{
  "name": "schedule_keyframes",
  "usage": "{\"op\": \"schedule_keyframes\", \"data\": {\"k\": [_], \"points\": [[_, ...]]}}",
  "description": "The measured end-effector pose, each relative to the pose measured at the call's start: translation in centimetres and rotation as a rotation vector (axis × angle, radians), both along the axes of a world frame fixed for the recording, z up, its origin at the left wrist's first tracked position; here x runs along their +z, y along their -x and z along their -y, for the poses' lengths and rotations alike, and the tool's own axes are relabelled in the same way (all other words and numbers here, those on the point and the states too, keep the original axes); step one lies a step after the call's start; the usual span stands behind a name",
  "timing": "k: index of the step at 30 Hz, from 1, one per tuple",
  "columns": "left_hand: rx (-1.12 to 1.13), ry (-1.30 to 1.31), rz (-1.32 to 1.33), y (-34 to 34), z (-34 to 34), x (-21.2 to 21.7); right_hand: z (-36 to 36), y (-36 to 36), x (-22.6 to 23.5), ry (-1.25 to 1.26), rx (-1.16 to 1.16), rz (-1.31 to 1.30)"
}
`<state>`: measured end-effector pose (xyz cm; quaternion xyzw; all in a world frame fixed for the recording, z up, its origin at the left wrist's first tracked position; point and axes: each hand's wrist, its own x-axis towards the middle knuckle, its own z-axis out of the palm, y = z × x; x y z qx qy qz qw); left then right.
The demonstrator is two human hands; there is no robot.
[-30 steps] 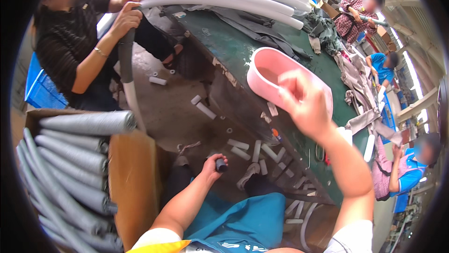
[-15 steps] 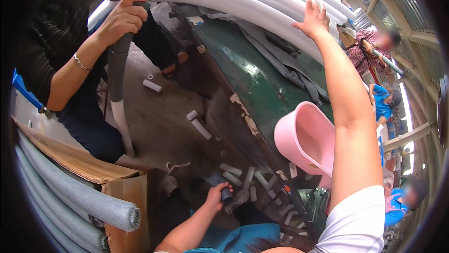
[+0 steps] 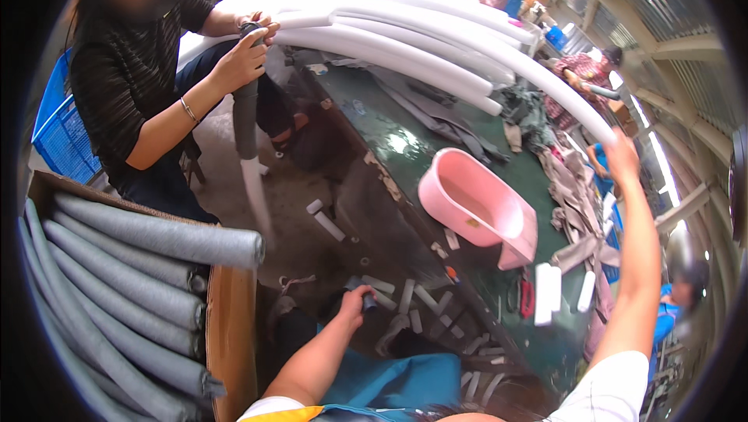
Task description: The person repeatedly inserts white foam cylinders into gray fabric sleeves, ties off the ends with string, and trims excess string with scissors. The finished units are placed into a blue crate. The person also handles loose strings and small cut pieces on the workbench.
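My right hand [image 3: 623,155] is raised far out to the right and closes on the end of a long white foam tube [image 3: 538,71]. That tube arcs back across the green table [image 3: 389,137] with several others. Low beside my knee, my left hand [image 3: 358,297] is closed around a small dark tool [image 3: 368,303]; its shape is hard to make out. A pink plastic tub [image 3: 475,204] lies tilted on the table between my hands. Short white cut pieces [image 3: 549,291] lie near the table's front.
A seated person at upper left holds a grey sleeve [image 3: 245,118] over a white tube. A cardboard box [image 3: 230,321] at left holds several grey foam tubes [image 3: 148,239]. Cut tube bits [image 3: 405,297] litter the floor. A blue crate [image 3: 58,122] and other workers stand farther off.
My right arm swung from above the pink tub up to the white tubes and then out right to a tube's end. My left hand stayed low on the dark tool.
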<state>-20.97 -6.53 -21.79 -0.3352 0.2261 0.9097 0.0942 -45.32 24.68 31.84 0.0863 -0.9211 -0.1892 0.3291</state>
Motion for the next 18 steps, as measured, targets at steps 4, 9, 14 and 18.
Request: {"op": "schedule_keyframes", "data": {"k": [4,9,14,18], "points": [[-0.071,0.059,-0.059,-2.3,-0.3,-0.2,-26.1,-21.6,5.6,0.584,-0.170,0.202],[-0.143,0.064,-0.109,-5.8,0.6,-0.5,-45.4,-58.1,9.5,0.942,-0.673,-0.067],[-0.092,-0.088,-0.170,-8.1,1.1,-0.2,-47.2,-86.5,12.9,0.847,-0.921,-0.169],[-0.097,-0.164,-0.268,-9.7,0.3,5.5,-45.9,-87.5,10.2,1.404,-0.370,-0.343]]}}
